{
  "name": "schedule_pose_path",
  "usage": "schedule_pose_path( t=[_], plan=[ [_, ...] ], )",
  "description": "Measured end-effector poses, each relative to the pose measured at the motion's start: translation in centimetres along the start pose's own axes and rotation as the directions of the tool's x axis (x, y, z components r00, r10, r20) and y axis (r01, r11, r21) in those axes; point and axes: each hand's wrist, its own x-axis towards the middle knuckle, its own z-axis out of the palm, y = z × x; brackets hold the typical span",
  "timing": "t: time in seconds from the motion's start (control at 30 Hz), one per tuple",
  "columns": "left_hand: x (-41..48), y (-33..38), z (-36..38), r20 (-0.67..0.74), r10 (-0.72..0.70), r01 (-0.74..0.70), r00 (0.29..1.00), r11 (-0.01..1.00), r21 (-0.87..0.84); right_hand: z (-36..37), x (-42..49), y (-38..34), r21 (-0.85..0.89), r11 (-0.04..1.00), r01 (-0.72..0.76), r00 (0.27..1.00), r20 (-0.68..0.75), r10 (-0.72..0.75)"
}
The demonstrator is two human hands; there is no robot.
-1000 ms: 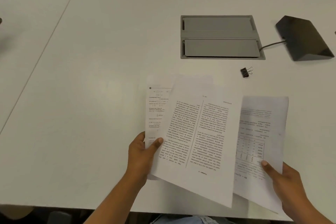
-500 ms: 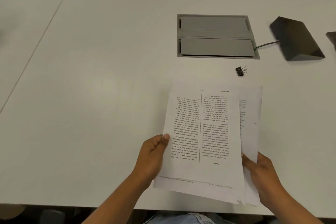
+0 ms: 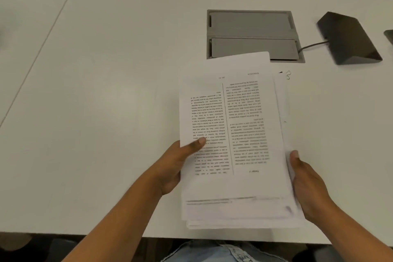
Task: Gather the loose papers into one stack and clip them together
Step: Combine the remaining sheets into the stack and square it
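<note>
Spanning nearly the whole view, white table (image 3: pixel 95 102), one thin seam running diagonally across its far left. Grey recessed panel (image 3: pixel 253 34) with two flaps set into the tabletop, far centre-right. Dark wedge-shaped box (image 3: pixel 348 38) to the right of the panel, a grey cable (image 3: pixel 312 45) leading from it toward the panel's corner.

Papers (image 3: pixel 234 134) gathered in a rough stack, held above the near part of the table, top sheet printed in two columns with the text upside down to the viewer. Near edges not flush; several sheet ends step out below, blurred. Far edge of the stack overlaps the panel's near rim.

Left hand (image 3: pixel 174 168) grips the stack's left edge, thumb on the top sheet, fingers hidden beneath. Right hand (image 3: pixel 308 185) closed on the right edge, thumb up along the side.

Binder clip (image 3: pixel 287 74) lies on the table just past the stack's far right corner, mostly hidden by paper; only its wire loops and a sliver of black show.
</note>
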Motion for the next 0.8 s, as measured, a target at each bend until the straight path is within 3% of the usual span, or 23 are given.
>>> schedule_pose_path(
  t=[0.07,0.17,0.23,0.47,0.8],
  plan=[
    [0.5,0.0,0.7,-0.036,0.053,-0.050,0.998,0.996,0.075,-0.3,-0.2,-0.6,0.007,1.000,0.019,0.999,0.036,-0.020],
    [1.1,-0.1,1.3,-0.090,0.145,-0.130,0.985,0.980,0.149,0.9,1.1,-1.7,-0.108,0.978,0.177,0.980,0.113,-0.165],
    [1.3,0.1,1.9,-0.110,0.227,-0.203,0.968,0.959,0.197,0.6,1.8,-1.8,-0.082,0.968,0.238,0.966,0.122,-0.227],
    [2.5,2.1,3.4,-0.157,0.540,-0.433,0.827,0.790,0.434,2.1,3.7,-5.4,-0.021,0.900,0.436,0.900,0.026,-0.435],
    [2.1,3.4,4.4,-0.119,0.663,-0.594,0.739,0.725,0.350,2.1,4.5,-6.9,-0.019,0.848,0.529,0.848,0.045,-0.528]
  ],
)
